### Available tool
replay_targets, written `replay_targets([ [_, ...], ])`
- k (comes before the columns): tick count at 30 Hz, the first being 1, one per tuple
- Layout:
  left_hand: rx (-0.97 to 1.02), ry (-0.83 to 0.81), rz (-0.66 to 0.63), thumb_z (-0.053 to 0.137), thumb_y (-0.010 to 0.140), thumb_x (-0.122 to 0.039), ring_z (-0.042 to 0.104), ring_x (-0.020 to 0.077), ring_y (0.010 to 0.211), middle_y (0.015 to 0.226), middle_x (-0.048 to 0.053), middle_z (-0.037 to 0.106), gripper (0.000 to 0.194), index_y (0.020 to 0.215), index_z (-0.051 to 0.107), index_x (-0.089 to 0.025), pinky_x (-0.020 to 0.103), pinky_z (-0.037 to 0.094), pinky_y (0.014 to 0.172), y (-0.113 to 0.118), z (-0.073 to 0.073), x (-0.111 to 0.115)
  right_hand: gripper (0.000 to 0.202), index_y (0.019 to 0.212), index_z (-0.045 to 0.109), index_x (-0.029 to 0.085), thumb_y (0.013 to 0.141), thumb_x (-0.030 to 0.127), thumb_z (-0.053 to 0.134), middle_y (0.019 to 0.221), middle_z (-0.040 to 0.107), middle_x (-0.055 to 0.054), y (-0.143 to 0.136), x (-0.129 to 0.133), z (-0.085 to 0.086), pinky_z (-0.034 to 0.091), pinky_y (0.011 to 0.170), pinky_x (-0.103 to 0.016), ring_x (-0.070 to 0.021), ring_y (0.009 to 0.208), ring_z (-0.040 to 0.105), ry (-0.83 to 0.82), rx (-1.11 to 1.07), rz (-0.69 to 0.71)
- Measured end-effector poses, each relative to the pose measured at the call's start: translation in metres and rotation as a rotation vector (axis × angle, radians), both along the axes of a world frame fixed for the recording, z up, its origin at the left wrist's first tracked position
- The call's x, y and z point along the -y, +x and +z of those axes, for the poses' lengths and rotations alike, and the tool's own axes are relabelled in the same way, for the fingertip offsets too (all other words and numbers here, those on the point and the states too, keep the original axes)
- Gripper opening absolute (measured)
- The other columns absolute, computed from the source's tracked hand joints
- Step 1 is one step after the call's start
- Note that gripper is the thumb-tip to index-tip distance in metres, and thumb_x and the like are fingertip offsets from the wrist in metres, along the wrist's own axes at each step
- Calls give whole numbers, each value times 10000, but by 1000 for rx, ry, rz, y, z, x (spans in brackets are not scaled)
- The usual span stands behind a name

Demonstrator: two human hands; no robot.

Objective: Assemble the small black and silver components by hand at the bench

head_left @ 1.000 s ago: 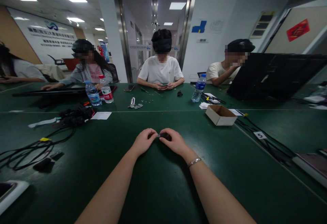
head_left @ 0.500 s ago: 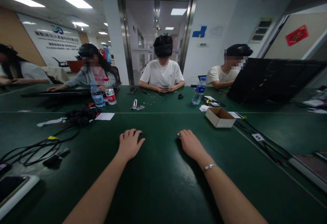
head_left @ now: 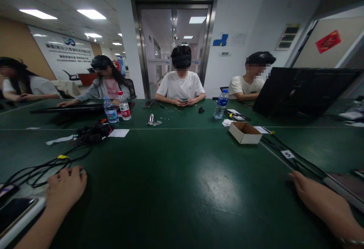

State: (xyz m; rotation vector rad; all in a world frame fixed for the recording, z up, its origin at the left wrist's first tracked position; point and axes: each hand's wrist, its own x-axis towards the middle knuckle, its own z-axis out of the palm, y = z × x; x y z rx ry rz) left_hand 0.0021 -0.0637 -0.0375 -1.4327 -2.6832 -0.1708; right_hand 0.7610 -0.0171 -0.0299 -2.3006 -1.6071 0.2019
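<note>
From where I stand, taking the wearer's straight ahead as twelve, the left hand (head_left: 66, 188) is down on the green table (head_left: 159, 188) at about ten o'clock, fingers bent and a little apart. A small shiny piece (head_left: 82, 171) peeks out at its fingertips; I can't tell whether it's gripped. Looped cables (head_left: 40, 171) lie just beyond, and a phone (head_left: 17, 211) beside the wrist. The right hand (head_left: 321, 199) is near two o'clock, fingers close together, palm hidden, so I can't tell how closed it is or whether it holds anything. Black cords (head_left: 305, 165) run just beyond it, with an open box (head_left: 245, 133) at one o'clock.
</note>
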Motion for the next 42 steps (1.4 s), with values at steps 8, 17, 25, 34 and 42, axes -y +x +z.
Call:
replay_targets([
  [8, -174, 113, -264, 235, 858, -352, 538, 367, 972, 1002, 220, 616, 507, 1057, 621, -90, 497, 358, 866, 5, -5, -11, 469, 774, 627, 315, 771, 677, 329, 682, 563, -193, 22, -2, -26, 315, 519, -510, -299, 524, 541, 158, 164, 27],
  [17, 120, 207, -587, 319, 902, -368, 520, 272, 985, 1075, 131, 597, 411, 1126, 598, -165, 431, 372, 908, 92, -8, -60, 377, 817, 640, 206, 854, 471, 373, 886, 562, -234, -74, -2, 26, 357, 608, -509, -404, 879, 545, 213, 511, -139],
  [25, 876, 353, -624, 423, 883, -369, 563, 223, 951, 1073, 98, 587, 305, 1076, 584, -196, 375, 461, 828, 222, -2, -115, 203, 956, 651, 203, 833, 253, 498, 971, 601, -106, -260, -51, 15, 423, 814, -410, -262, 915, 538, 279, -136, 571],
  [34, 1598, 602, -376, 444, 880, -350, 580, 165, 952, 1010, 70, 590, 257, 1069, 521, -194, 278, 475, 837, 297, -17, -142, 173, 917, 545, 207, 762, 274, 580, 704, 542, 22, -372, -84, -23, 433, 631, -274, -152, 665, 533, 275, -886, 592],
  [42, 1741, 644, -385, 531, 855, -369, 596, 163, 1002, 1053, 87, 614, 259, 1035, 569, -188, 275, 473, 862, 289, -19, -142, 275, 758, 490, 203, 652, 354, 695, 802, 612, -24, -354, -92, -24, 473, 690, -303, -166, 731, 567, 363, -1098, 537],
])
